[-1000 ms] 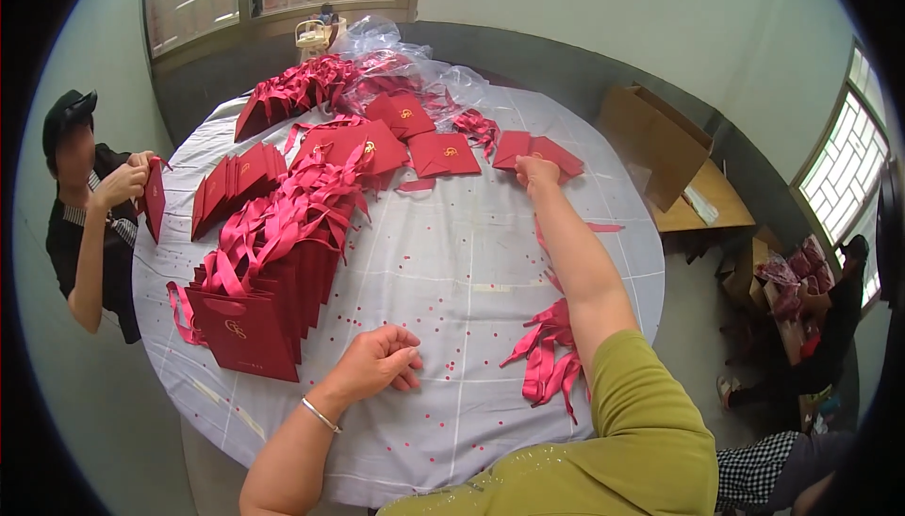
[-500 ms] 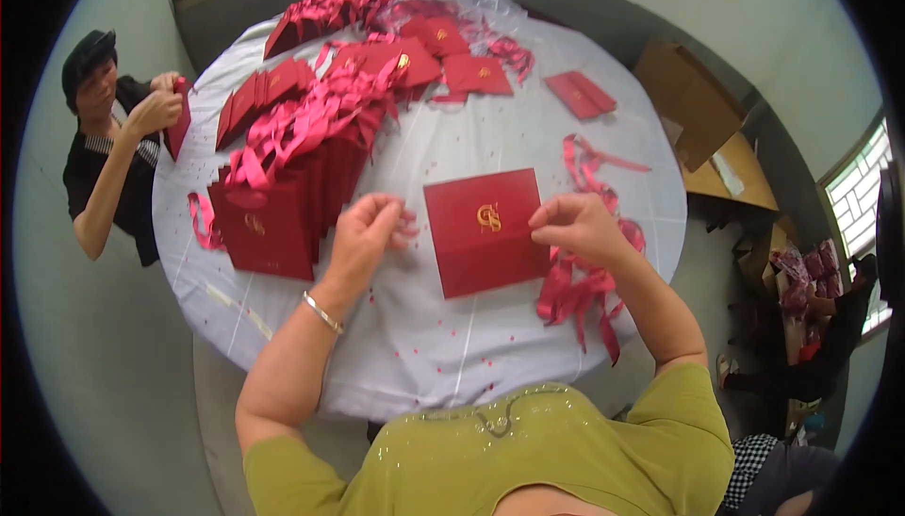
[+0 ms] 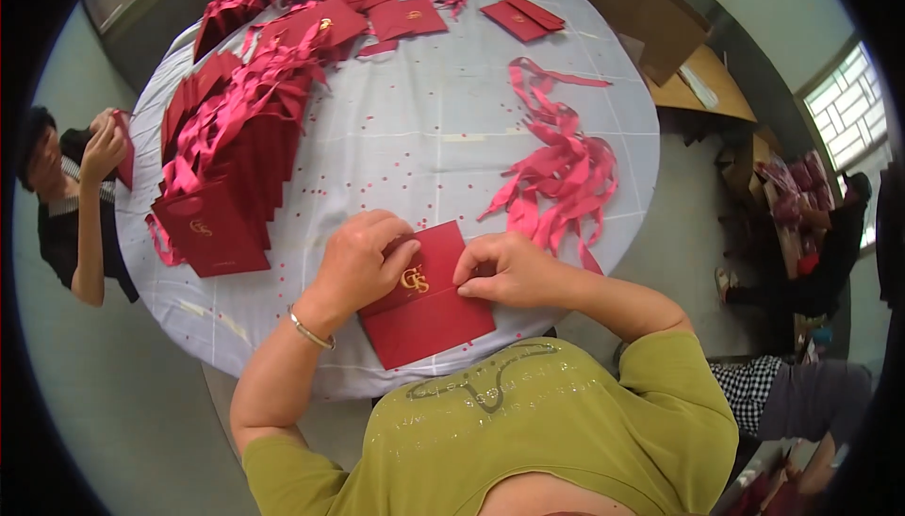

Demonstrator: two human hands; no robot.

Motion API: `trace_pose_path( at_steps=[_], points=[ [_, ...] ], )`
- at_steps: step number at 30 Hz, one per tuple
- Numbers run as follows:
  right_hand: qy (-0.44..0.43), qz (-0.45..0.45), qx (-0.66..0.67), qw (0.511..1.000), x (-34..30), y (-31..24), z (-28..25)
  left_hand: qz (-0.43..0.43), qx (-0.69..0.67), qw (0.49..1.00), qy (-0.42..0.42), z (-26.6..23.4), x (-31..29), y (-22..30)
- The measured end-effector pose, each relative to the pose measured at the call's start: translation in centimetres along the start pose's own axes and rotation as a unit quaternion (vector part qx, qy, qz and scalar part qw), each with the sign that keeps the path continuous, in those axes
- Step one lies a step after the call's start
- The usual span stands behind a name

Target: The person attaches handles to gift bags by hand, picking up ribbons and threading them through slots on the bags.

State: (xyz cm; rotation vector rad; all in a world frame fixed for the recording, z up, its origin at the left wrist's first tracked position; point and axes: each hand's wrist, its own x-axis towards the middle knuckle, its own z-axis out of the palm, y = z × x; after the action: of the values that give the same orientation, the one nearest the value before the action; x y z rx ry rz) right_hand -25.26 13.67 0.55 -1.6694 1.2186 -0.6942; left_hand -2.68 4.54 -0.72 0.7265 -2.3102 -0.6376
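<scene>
A flat red paper bag point(image 3: 429, 323) with a gold emblem and a crosswise fold lies tilted at the table's near edge. My left hand point(image 3: 363, 262) is curled over its upper left part, thumb against the fingers; its fingertips are partly hidden. At the right edge, my right hand point(image 3: 509, 269) pinches the bag between thumb and fingers. Pink-red ribbons point(image 3: 566, 177) lie in a loose heap just beyond my right hand. To my left stands a row of red paper bags point(image 3: 212, 238) with pink ribbon handles on top.
More red bags point(image 3: 405, 16) and a folded pile point(image 3: 523, 18) lie toward the far side of the white-covered round table point(image 3: 405, 130). Small red dots are scattered on the cloth. A co-worker point(image 3: 71, 186) at the left handles a red bag. Cardboard boxes point(image 3: 646, 16) stand at the right.
The bag has come nearer to me and turned slightly, with my right hand still at its edge. My left hand, apart from it before, is now on it. The view has shifted.
</scene>
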Motion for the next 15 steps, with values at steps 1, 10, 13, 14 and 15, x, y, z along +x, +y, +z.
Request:
trace_pose_path(
  at_steps=[1,10,13,14,15],
  points=[
    [0.006,0.004,0.000,1.000,-0.1,0.1,0.1,0.001,0.033,0.999,0.002,-0.1,-0.1,0.5],
    [0.127,-0.129,-0.113,0.977,-0.4,0.6,-2.0,-0.120,0.052,0.986,-0.105,-0.4,-0.2,0.9],
    [0.177,-0.192,-0.311,0.914,0.3,1.1,-5.6,-0.136,0.036,0.983,-0.117,-0.5,-0.4,0.6],
    [0.176,-0.191,-0.312,0.914,0.7,1.4,-5.9,-0.125,0.027,0.985,-0.115,-0.4,-0.4,0.4],
    [0.175,-0.210,-0.335,0.902,1.0,1.9,-6.0,-0.126,0.026,0.985,-0.115,-0.4,-0.4,0.2]
  ],
)
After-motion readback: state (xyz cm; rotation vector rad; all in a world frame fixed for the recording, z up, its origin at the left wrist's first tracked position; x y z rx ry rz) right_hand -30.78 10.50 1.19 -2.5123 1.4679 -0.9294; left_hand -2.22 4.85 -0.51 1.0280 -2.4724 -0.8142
